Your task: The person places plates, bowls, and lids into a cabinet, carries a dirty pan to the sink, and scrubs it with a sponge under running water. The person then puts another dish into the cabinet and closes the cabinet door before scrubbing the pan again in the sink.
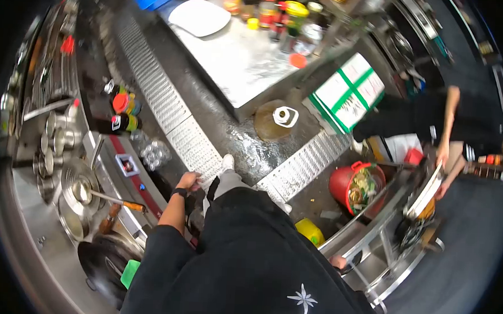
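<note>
My left hand (188, 181) hangs low beside my thigh, next to the front of the steel stove (127, 170). Its fingers look loosely apart, with nothing visible in them. At my right side, my right hand (338, 262) is at the rim of the steel sink unit (372, 243), mostly hidden by my black shirt. The fingers seem curled against a dark rounded thing (353, 260) whose kind I cannot make out.
A ladle (118, 200) and a black wok (100, 268) lie on the stove. On the floor are a red bucket of scraps (341, 187), an oil jug (270, 128) and drain grates (195, 148). At right, a co-worker's hands (443, 153) hold a white board-like thing (426, 192).
</note>
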The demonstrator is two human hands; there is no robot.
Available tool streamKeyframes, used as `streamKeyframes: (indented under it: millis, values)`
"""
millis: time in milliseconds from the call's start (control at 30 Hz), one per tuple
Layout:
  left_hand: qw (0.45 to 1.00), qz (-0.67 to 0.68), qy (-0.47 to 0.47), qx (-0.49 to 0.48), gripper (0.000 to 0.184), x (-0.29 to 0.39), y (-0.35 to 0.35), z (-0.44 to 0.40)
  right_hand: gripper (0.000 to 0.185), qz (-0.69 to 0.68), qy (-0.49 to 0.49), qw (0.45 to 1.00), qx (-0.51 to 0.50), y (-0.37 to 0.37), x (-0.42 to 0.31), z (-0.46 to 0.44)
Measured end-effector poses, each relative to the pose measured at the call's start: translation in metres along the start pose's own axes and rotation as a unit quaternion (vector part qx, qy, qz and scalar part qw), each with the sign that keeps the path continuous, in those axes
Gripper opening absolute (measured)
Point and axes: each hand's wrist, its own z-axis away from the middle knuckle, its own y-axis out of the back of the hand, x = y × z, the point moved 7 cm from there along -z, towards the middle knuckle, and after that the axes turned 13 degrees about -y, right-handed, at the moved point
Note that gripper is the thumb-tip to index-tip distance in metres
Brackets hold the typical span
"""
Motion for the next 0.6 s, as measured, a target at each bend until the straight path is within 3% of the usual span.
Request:
streamKeyframes:
  millis: [33, 67, 100, 133, 167, 200, 233, 267, 300, 367, 400, 433, 467, 500, 567, 600]
  values:
    - [1.000, 0.009, -0.008, -0.009, 0.032, 0.004, 0.004, -0.004, 0.025, 0.110, 0.079, 0.975, 0.174, -0.050, -0.012, -0.064]
    - [0.999, 0.011, -0.035, -0.016, 0.027, 0.009, 0.011, -0.011, 0.021, 0.224, 0.225, 0.921, 0.227, -0.040, -0.071, -0.049]
    - [0.997, 0.017, -0.074, -0.011, 0.018, 0.012, 0.024, -0.019, 0.018, 0.330, 0.360, 0.831, 0.268, -0.033, -0.136, -0.015]
    - [0.995, 0.053, -0.079, 0.026, 0.014, 0.024, 0.033, -0.012, 0.015, -0.003, 0.295, 0.947, 0.129, -0.011, -0.176, 0.002]
    - [0.990, 0.087, -0.092, 0.064, 0.012, 0.047, 0.041, -0.009, 0.013, -0.340, 0.184, 0.922, -0.033, -0.004, -0.225, 0.021]
    - [0.987, 0.108, -0.082, 0.087, 0.016, 0.048, 0.049, -0.023, 0.011, -0.380, 0.239, 0.888, -0.097, 0.020, -0.298, 0.072]
    - [0.985, 0.139, -0.069, 0.074, 0.017, 0.061, 0.055, -0.024, 0.009, -0.367, 0.344, 0.860, -0.088, 0.028, -0.363, 0.093]
    - [0.984, 0.138, -0.095, 0.066, 0.018, 0.076, 0.064, -0.028, 0.008, -0.386, 0.354, 0.827, -0.205, 0.054, -0.424, 0.152]
    - [0.982, 0.138, -0.118, 0.059, 0.018, 0.086, 0.071, -0.032, 0.008, -0.370, 0.407, 0.799, -0.244, 0.074, -0.485, 0.199]
    - [0.980, 0.130, -0.125, 0.090, 0.019, 0.097, 0.092, -0.042, 0.009, -0.353, 0.420, 0.748, -0.373, 0.108, -0.586, 0.303]
    - [0.977, 0.115, -0.134, 0.117, 0.021, 0.104, 0.104, -0.045, 0.008, -0.305, 0.428, 0.769, -0.363, 0.115, -0.631, 0.338]
    - [0.976, 0.117, -0.133, 0.129, 0.021, 0.110, 0.111, -0.044, 0.008, -0.285, 0.518, 0.735, -0.332, 0.107, -0.684, 0.349]
    - [0.967, 0.169, -0.131, 0.136, 0.023, 0.115, 0.116, -0.039, 0.008, -0.286, 0.465, 0.730, -0.411, 0.134, -0.701, 0.418]
    - [0.957, 0.217, -0.128, 0.142, 0.025, 0.117, 0.122, -0.032, 0.009, -0.285, 0.482, 0.674, -0.482, 0.140, -0.728, 0.456]
    - [0.960, 0.182, -0.166, 0.135, 0.026, 0.136, 0.137, -0.007, 0.009, -0.294, 0.439, 0.681, -0.507, 0.143, -0.773, 0.502]
    - [0.956, 0.226, -0.160, 0.101, 0.024, 0.134, 0.145, -0.002, 0.008, -0.310, 0.413, 0.666, -0.538, 0.135, -0.788, 0.515]
